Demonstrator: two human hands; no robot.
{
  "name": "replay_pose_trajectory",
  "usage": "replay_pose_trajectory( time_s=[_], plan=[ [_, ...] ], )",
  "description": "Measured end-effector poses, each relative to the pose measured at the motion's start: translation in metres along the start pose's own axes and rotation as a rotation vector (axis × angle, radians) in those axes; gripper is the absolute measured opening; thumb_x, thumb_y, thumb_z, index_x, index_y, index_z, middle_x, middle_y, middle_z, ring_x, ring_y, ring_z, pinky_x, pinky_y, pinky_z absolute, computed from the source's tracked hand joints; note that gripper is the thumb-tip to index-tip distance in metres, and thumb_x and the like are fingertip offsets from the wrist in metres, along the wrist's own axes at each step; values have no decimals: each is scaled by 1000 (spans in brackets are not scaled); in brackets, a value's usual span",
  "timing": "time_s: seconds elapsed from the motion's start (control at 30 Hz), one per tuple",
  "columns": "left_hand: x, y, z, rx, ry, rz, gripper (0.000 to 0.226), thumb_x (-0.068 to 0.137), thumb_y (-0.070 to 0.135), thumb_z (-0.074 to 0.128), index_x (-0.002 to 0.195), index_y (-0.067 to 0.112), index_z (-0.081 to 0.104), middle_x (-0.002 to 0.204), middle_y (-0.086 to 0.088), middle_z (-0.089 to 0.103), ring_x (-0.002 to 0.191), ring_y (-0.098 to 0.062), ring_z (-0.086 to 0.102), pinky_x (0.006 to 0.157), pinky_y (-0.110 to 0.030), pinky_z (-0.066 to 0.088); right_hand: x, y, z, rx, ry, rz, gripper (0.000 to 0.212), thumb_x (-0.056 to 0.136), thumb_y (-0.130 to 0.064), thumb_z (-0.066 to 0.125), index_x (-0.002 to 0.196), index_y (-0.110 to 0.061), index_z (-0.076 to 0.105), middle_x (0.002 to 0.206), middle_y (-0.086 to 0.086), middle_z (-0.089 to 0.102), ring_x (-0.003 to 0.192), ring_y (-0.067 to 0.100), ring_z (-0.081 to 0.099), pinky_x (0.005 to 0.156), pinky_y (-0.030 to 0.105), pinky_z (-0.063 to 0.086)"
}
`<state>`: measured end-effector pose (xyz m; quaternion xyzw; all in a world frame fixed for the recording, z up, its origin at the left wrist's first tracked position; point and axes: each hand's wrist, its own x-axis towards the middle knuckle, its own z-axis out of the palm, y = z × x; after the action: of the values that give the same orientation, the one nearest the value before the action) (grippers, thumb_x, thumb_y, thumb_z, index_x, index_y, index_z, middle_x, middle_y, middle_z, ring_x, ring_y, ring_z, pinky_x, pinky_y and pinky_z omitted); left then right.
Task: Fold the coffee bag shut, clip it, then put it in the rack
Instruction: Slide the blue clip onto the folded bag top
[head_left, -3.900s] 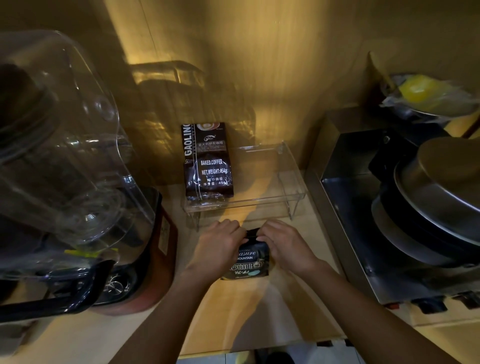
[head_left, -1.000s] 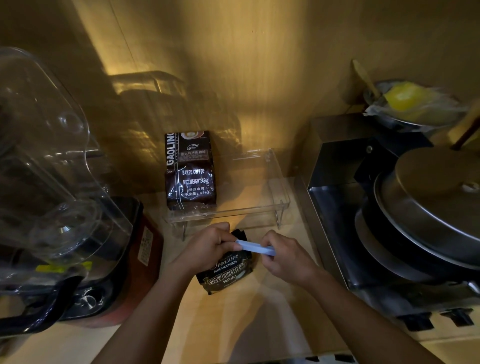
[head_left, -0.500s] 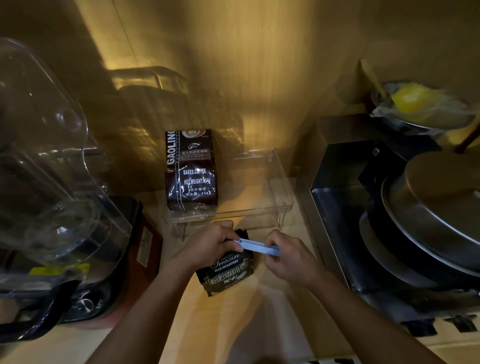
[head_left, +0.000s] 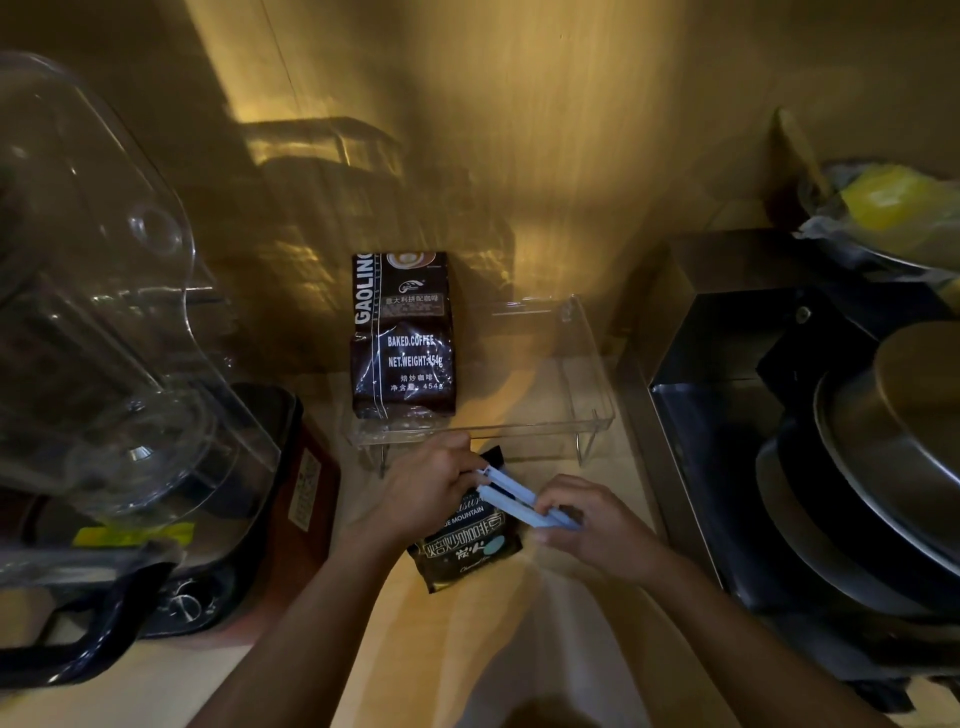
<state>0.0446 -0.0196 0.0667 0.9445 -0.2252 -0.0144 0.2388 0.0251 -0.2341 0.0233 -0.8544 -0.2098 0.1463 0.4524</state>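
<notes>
Now both hands pinch clip (head_left: 524, 500): left hand (head_left: 426, 488), right hand (head_left: 592, 525); long axis slants across coffee bag (head_left: 467, 551).

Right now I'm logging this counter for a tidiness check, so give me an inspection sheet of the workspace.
Surface: pale wooden counter, dimly lit.
Job's things: small coffee bag lying flat; light blue clip over its top end, arms apart; clear rack behind it, on legs.
Clutter: larger Gaoling coffee bag standing in the rack's left side.
Grippers: left hand pinches the clip's far end; right hand holds its near end.
Cables: nothing seen.
Surroundings: blender at left; steel tray with pans at right; wrapped yellow item behind.
</notes>
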Motion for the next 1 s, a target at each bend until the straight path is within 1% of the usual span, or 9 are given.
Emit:
replay_pose_trajectory(
  time_s=[0.13,0.23,0.3,0.37,0.57,0.63,0.77,0.9,1.0],
  plan=[
    [-2,-1,4,-32,33,-92,26,81,8,62,104,20,63,92,-2,60,86,-19,53,65,-31,43,3,3,-11,90,93,10,17,75,-8,70,78,-23,62,87,-6,57,85,2,54,74,10,40],
    [-3,-1,6,-94,110,-226,35,78,8,65,107,25,55,90,5,68,85,-18,59,66,-31,44,6,7,-22,100,216,34,20,74,-3,71,78,-22,63,87,-2,58,87,13,57,79,24,44],
    [-3,-2,8,-81,142,-259,25,79,12,65,100,24,60,89,5,71,85,-19,62,65,-30,44,7,9,-29,58,238,31,12,74,-4,71,80,-12,65,88,3,60,87,15,57,78,32,45],
    [-3,-3,9,-55,153,-233,17,80,13,65,93,23,66,92,3,72,86,-19,62,65,-28,42,8,10,-33,1,218,7,10,74,-6,71,82,-10,65,89,5,61,86,14,58,78,34,46],
    [1,-4,9,-79,133,-95,16,80,10,66,93,17,71,93,0,73,88,-20,62,69,-25,41,12,3,-31,-173,167,-41,8,75,-9,71,83,-10,67,88,4,64,84,21,61,77,44,50],
    [1,-3,10,-78,147,-82,14,81,9,65,93,16,70,91,-1,73,87,-21,62,68,-24,39,13,2,-30,-192,166,-31,17,76,-10,71,92,-12,67,95,5,67,88,22,61,81,42,50],
    [-1,0,11,-89,154,-66,10,81,7,65,89,11,68,88,-4,72,86,-23,60,71,-29,42,15,1,-31,-168,148,75,45,75,-19,72,116,-28,56,103,-4,64,93,14,59,83,32,47],
    [-4,1,10,-136,155,-98,6,80,9,65,84,14,64,84,-2,67,80,-19,57,67,-34,46,17,-1,-33,-197,116,83,31,76,-22,71,106,-22,63,94,-8,65,86,13,60,80,32,49],
    [-3,0,9,-142,167,-141,4,81,13,64,80,14,61,81,-1,63,77,-17,53,65,-31,41,21,-4,-31,-192,136,86,27,77,-21,70,104,-20,65,93,-9,64,88,13,60,81,29,46]
  ],
)
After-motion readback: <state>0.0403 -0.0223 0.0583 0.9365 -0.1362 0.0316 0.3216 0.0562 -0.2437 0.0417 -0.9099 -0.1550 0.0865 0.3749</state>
